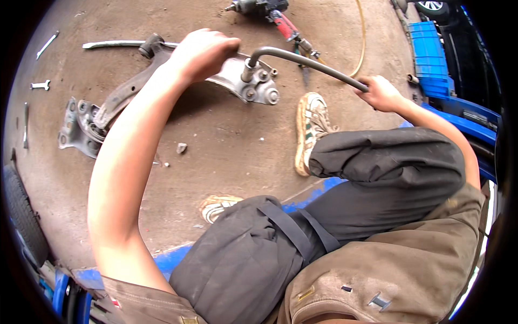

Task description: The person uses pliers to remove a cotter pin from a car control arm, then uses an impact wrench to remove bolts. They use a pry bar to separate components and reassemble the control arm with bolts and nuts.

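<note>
A grey metal suspension arm (124, 92) lies on the dirty concrete floor. My left hand (204, 53) grips its upper part, fingers closed over it. A bent steel socket wrench (302, 59) stands with its socket end on a bolt at the arm's mounting plate (258, 85). My right hand (380, 93) is closed around the wrench's long handle at the right. My legs in dark trousers fill the lower middle, and a worn shoe (311, 129) rests on the floor below the wrench.
An impact gun (270, 12) with a red hose fitting lies at the top, with a yellow hose (360, 38) beside it. Loose spanners (40, 85) lie at the far left. A blue crate (429, 56) stands at the right. A tyre (21, 216) sits at the left edge.
</note>
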The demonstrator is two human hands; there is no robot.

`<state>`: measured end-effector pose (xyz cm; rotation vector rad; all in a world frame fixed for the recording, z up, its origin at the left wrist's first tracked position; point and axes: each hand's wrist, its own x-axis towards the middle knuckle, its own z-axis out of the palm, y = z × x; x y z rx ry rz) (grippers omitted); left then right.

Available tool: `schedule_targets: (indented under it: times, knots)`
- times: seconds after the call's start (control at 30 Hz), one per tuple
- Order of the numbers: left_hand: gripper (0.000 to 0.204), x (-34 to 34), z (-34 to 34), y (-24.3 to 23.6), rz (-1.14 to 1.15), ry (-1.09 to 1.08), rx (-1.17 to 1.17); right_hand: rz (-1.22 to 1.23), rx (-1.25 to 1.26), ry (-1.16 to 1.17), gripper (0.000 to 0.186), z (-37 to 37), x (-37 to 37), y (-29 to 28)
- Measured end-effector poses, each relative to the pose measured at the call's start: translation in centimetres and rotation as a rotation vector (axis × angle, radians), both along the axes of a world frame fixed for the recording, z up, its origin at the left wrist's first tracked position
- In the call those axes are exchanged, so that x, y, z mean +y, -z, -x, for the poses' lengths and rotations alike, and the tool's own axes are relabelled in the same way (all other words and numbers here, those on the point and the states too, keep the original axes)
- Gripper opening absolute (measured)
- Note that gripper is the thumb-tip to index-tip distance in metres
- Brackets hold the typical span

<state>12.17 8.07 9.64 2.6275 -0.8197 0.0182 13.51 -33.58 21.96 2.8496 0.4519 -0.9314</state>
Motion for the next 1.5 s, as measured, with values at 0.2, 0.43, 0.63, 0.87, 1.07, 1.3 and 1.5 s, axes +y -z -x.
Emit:
schedule_targets:
  times: [0.2,0.43,0.63,0.87,1.07,1.3,1.5]
  knots:
    - [0.026,13.9,5.4,5.4,-0.141,-0.595,-0.316,-0.059,-0.49,0.004,0.023,2.9,-4.0,0.4]
    - [0.048,23.5,12.6,17.5,-0.995,-0.396,-0.337,-0.184,-0.646,-0.137,0.021,1.2,-3.1,1.2]
    - [0.052,23.3,13.0,19.0,-0.882,-0.461,-0.238,-0.189,-0.586,-0.164,0.022,0.0,-3.2,0.1]
    - [0.047,24.0,13.4,18.0,-0.786,-0.491,-0.362,-0.33,-0.354,-0.111,0.015,-2.6,-2.9,0.7]
    - [0.074,16.8,10.5,8.1,-0.393,-0.614,0.107,-0.238,-0.482,-0.155,0.013,-1.4,-3.3,0.4]
    - [0.052,18.9,12.4,8.5,-0.472,-0.573,0.008,-0.24,-0.564,-0.202,0.015,-1.5,-1.8,2.5]
    - [0.054,18.2,11.9,9.7,-0.396,-0.481,0.007,-0.341,-0.456,-0.056,0.023,0.9,-1.1,-1.6]
